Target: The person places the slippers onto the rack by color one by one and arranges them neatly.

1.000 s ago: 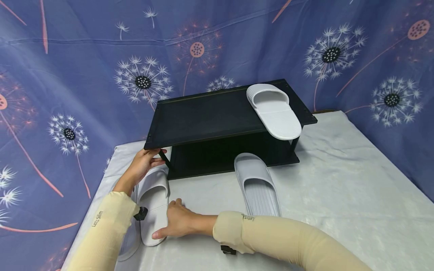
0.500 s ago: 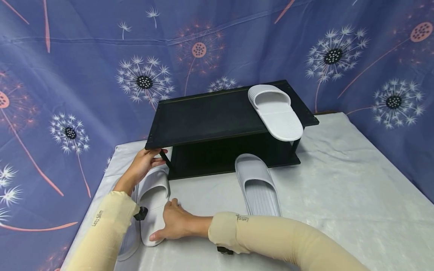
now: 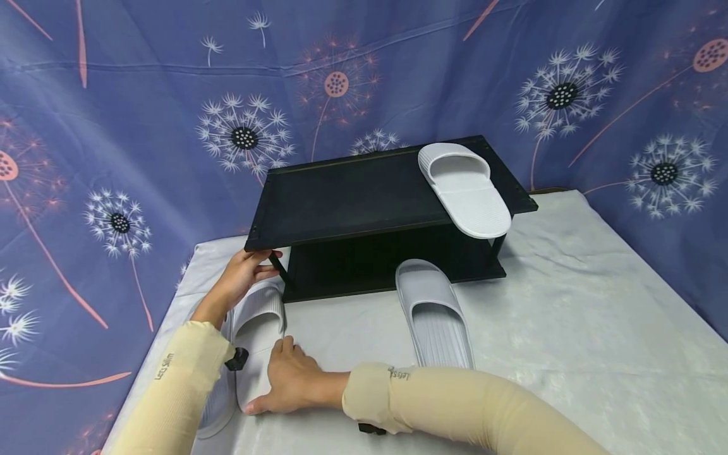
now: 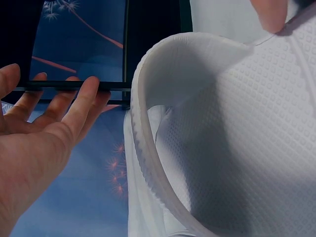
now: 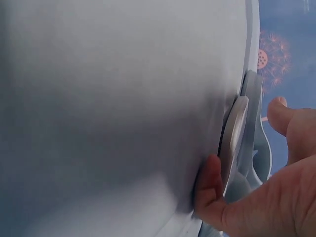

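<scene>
My left hand [image 3: 241, 275] is at the left end of a black two-tier shoe rack [image 3: 341, 196], its extended fingers touching the thin leg [image 3: 280, 268] under the top shelf. Below that wrist lies a white slipper [image 3: 257, 311], strap end toward the rack. My right hand [image 3: 294, 380] reaches over this slipper's right edge near the heel, thumb spread from the fingers. In the right wrist view a fingertip [image 5: 210, 173] meets the slipper's edge, with the thumb held apart. Beside it on the left, a grey slipper [image 3: 217, 414] is mostly hidden by my left arm.
Another white slipper [image 3: 463, 196] lies on the right of the top shelf, its heel overhanging the front edge. In front of the rack a grey slipper [image 3: 435, 316] rests on the white cloth [image 3: 569, 303]. A blue dandelion-print curtain [image 3: 364, 50] hangs behind.
My right hand has slid left and slightly nearer, farther over the white slipper's heel. My left hand has stayed at the rack leg. The slippers keep their places.
</scene>
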A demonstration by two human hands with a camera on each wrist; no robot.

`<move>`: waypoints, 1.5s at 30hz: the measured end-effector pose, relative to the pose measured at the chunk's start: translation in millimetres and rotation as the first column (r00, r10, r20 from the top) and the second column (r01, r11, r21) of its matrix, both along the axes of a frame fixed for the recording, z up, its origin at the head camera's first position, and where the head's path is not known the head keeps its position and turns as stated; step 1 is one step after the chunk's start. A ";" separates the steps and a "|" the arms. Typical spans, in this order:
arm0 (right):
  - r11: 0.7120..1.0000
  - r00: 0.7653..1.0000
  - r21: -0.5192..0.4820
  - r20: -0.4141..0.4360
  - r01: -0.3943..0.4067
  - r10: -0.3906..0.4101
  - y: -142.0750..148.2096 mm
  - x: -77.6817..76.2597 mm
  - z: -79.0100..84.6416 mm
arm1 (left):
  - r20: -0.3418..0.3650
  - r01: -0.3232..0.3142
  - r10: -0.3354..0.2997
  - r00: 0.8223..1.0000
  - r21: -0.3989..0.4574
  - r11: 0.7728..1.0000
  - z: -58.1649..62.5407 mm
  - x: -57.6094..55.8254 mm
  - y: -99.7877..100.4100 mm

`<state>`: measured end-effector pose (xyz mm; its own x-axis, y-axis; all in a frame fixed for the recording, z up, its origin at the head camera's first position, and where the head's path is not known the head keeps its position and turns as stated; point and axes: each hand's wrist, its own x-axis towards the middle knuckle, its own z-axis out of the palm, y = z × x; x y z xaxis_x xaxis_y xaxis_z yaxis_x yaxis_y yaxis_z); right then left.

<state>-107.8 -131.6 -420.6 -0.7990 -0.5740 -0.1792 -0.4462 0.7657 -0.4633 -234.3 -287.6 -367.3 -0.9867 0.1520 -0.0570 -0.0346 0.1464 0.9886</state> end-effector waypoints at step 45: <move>0.894 0.942 0.448 -0.299 -0.003 0.153 -23.2 6.5 -18.5 | 0.013 -0.011 0.011 1.000 -0.021 1.000 -1.7 -0.4 0.9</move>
<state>-101.3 -154.8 -439.1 -0.8111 -0.5600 -0.1690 -0.5782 0.8114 0.0860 -234.7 -286.7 -369.1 -0.9875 0.1397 -0.0730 -0.0492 0.1669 0.9847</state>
